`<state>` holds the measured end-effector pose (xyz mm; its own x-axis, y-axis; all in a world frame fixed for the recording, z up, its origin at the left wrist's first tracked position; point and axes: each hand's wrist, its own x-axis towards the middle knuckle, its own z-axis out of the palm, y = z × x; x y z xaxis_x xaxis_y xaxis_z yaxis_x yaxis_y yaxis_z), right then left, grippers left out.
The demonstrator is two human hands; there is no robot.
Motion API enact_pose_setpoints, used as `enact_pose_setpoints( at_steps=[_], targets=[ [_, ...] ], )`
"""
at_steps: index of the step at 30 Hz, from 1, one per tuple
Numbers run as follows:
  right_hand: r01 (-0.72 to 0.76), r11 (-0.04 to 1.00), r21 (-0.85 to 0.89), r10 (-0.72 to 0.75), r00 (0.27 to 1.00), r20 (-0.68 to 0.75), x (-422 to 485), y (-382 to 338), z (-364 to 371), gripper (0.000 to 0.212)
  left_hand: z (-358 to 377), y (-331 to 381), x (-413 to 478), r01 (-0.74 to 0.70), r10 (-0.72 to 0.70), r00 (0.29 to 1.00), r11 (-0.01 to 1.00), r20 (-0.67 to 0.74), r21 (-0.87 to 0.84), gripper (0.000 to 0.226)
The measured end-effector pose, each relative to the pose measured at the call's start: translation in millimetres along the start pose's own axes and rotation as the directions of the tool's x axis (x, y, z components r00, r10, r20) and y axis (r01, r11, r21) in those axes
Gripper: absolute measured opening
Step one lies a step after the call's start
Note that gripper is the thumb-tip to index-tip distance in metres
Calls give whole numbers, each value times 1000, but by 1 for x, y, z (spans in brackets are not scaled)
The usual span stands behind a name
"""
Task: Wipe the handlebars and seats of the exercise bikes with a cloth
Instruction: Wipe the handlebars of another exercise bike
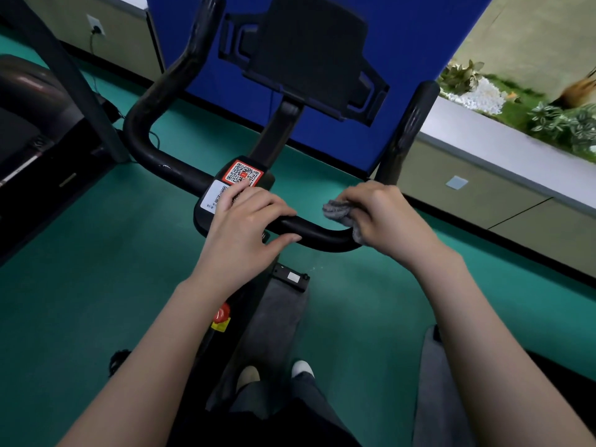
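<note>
The black handlebar (180,171) of an exercise bike curves across the middle of the head view, with both ends rising upward. My left hand (240,221) rests on its centre, fingers extended over the bar next to a QR-code sticker (242,173). My right hand (383,217) grips a bunched grey cloth (337,209) and holds it wrapped on the bar at its right bend. A black tablet holder (309,53) stands above the stem. The seat is out of view.
A treadmill (29,150) stands close on the left. A blue panel (419,43) and a low cabinet ledge (483,137) with plants lie ahead and to the right. A red knob (222,312) sits on the bike frame below. Green floor surrounds the bike.
</note>
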<state>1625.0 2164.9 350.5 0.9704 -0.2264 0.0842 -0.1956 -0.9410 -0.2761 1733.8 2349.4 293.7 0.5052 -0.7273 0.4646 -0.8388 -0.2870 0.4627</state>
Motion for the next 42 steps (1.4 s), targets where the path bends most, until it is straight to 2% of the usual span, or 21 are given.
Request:
enact_pose_setpoints(
  at_steps=[2,3,4,5,7,8,10,17,19,22,26,29,33,35,37,39,42],
  targets=[
    [-61,997,42,69,975,-211,-4,5,5,22,-1,0,0,-4,4,1000,1000,1,-2,30],
    [-125,986,111,157,917,-367,-9,8,9,24,-1,1,0,-7,7,1000,1000,1,0,29],
    [-190,960,207,272,810,-519,-15,9,13,26,-1,1,0,-9,9,1000,1000,-1,2,29],
    [-243,916,319,396,671,-626,-22,11,18,26,-1,1,0,-9,9,1000,1000,-2,4,29],
    [-287,775,563,630,418,-654,-31,9,31,24,0,0,-1,-10,10,1000,1000,0,5,28],
    [-285,698,656,714,338,-613,-33,6,38,21,0,0,-1,-11,11,1000,1000,0,7,28],
    [-286,605,743,795,277,-540,-35,-5,55,17,0,0,-1,-11,11,1000,1000,1,12,28],
    [-227,561,796,823,261,-505,-52,-44,85,15,0,-1,0,-16,16,1000,1000,-2,22,28],
    [-200,507,838,855,235,-461,-58,-50,92,18,0,-1,0,-18,18,1000,999,-1,27,29],
    [-128,311,942,939,195,-284,-60,-52,103,15,1,-2,0,-22,22,1000,999,-1,31,30],
    [-41,-1,999,967,253,12,-46,-62,108,19,1,-2,0,-29,30,1000,999,-6,31,30],
    [13,-131,991,944,306,120,-39,-69,110,16,1,-3,0,-31,31,1000,999,-1,37,30],
    [9,-208,978,900,392,188,-40,-76,112,17,1,-3,0,-31,31,1000,999,-3,39,29],
    [12,-276,961,875,418,246,-41,-75,110,20,1,-3,0,-30,30,1000,999,-1,40,29],
    [13,-291,957,865,432,257,-43,-70,106,18,1,-3,0,-33,33,999,999,3,40,28],
    [50,-274,960,884,407,231,-44,-61,99,14,0,-3,0,-30,30,1000,999,8,37,28],
    [68,-186,980,945,284,160,-46,-43,90,17,-1,-1,0,-25,25,1000,999,15,33,28]
  ],
)
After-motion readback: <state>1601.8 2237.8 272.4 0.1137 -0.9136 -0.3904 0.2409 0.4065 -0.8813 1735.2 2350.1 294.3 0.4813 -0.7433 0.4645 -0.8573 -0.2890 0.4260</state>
